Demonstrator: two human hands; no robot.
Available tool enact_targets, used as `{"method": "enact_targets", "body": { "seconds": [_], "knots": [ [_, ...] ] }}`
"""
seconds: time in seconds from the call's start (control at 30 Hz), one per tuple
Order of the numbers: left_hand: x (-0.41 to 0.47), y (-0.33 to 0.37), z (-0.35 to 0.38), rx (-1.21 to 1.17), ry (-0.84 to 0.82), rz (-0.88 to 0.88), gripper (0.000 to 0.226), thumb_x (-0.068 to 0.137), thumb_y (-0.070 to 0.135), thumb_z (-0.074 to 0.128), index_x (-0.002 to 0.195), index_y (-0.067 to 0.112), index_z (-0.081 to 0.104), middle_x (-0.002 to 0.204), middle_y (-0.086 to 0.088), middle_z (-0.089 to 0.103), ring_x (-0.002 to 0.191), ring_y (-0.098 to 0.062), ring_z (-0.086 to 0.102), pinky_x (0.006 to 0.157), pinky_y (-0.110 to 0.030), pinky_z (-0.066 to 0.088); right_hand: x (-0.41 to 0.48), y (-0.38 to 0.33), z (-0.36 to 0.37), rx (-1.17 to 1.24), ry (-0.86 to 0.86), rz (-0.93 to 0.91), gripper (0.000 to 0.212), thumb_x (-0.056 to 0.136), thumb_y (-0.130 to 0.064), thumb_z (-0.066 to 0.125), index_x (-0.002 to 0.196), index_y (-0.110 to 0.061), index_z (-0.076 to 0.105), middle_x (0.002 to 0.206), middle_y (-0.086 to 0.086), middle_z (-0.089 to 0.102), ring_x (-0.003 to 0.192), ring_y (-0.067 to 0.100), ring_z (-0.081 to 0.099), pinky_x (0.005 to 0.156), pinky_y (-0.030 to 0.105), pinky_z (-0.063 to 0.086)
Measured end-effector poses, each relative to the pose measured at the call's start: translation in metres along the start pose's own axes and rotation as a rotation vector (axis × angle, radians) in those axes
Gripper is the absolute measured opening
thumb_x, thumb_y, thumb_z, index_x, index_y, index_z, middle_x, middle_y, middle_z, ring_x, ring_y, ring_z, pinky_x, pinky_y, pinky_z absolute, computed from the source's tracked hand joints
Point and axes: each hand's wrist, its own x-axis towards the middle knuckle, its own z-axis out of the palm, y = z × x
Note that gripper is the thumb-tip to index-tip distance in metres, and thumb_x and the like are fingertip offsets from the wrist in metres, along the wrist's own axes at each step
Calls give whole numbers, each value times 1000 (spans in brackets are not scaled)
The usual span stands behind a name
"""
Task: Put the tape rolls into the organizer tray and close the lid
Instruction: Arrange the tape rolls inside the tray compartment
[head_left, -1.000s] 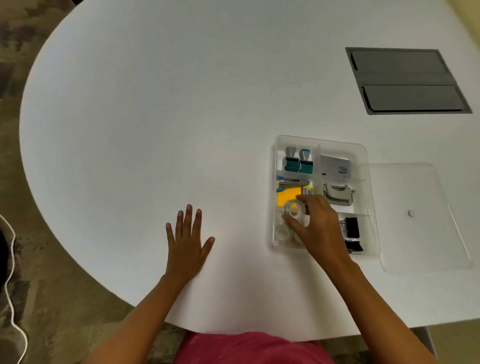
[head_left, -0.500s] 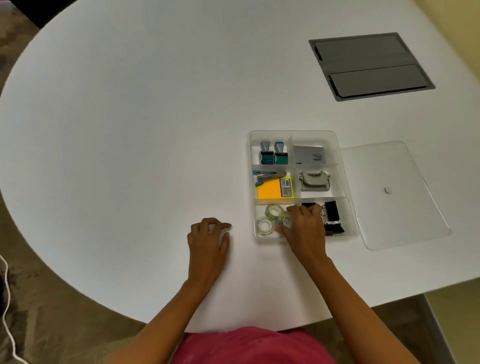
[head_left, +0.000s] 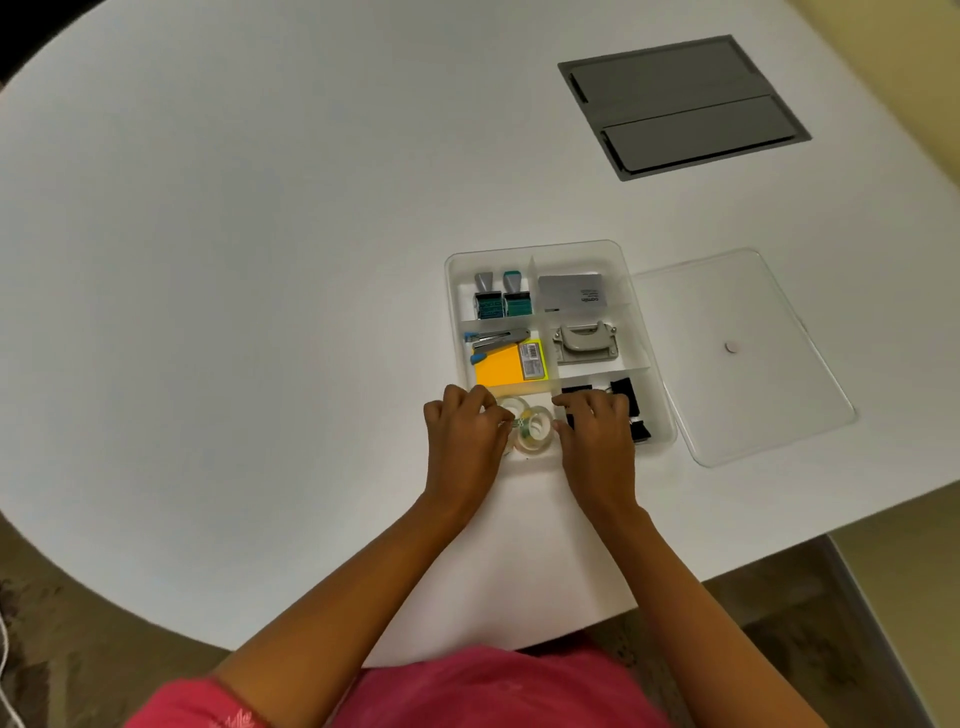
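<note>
Tape rolls (head_left: 527, 427) are seen in the near-left compartment of the tray (head_left: 540, 249), at least two, clear, lying partly stacked. Left hand (head_left: 467, 436) is curled at the rolls, fingertips touching them; whether a roll is pinched cannot be told. Right hand (head_left: 597, 436) is curled beside them on the other side, grip unclear too. No rolls are seen loose on the table (head_left: 260, 260). Lid (head_left: 743, 358) lies flat just right of the tray. Judged: loading nearly done, closing not yet started.

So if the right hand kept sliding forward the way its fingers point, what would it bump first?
Probably the black binder clips under the right hand's fingertips, then the tray divider beyond, though depth is hard to judge.
</note>
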Motion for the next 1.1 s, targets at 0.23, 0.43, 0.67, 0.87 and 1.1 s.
{"method": "enact_targets", "body": {
  "seconds": [0.23, 0.43, 0.67, 0.87, 1.1],
  "knots": [
    [17, 2, 19, 176, -138, 6, 23, 86, 23, 64, 105, 11, 68, 108, -8, 64, 101, -27, 50, 82, -39, 36, -11, 10, -4, 57, 6, -15, 21, 74, 4, 76, 94, -2, 71, 91, 18, 69, 87, 37, 62, 66, 39, 58],
    [22, 2, 23, 253, -165, 41, 24, 87, 25, 63, 106, 11, 67, 109, -7, 63, 103, -26, 49, 85, -40, 35, -15, 11, -4, 59, -9, -39, 19, 74, 6, 75, 92, 0, 72, 90, 18, 71, 86, 36, 64, 70, 38, 57],
    [21, 0, 17, 265, -137, 35, 17, 84, 23, 67, 94, 9, 70, 98, -8, 65, 94, -27, 53, 80, -41, 39, -15, 12, -1, -22, 21, -64, 18, 72, 0, 79, 88, -2, 73, 84, 15, 71, 79, 32, 64, 65, 34, 56],
    [17, -7, 13, 261, -99, -1, 18, 84, 24, 65, 89, 8, 70, 94, -8, 65, 91, -28, 53, 79, -42, 37, -9, 9, 2, -28, 39, -79, 18, 68, -1, 82, 84, -3, 72, 80, 13, 70, 75, 29, 63, 61, 31, 54],
    [12, -11, 16, 292, -143, -2, 16, 84, 21, 65, 93, 8, 71, 95, -8, 66, 92, -28, 54, 79, -41, 39, 6, -3, 6, -67, -40, 35, 26, 60, -3, 88, 81, -3, 72, 109, 21, 66, 99, 35, 62, 71, 34, 56]
  ]
}}
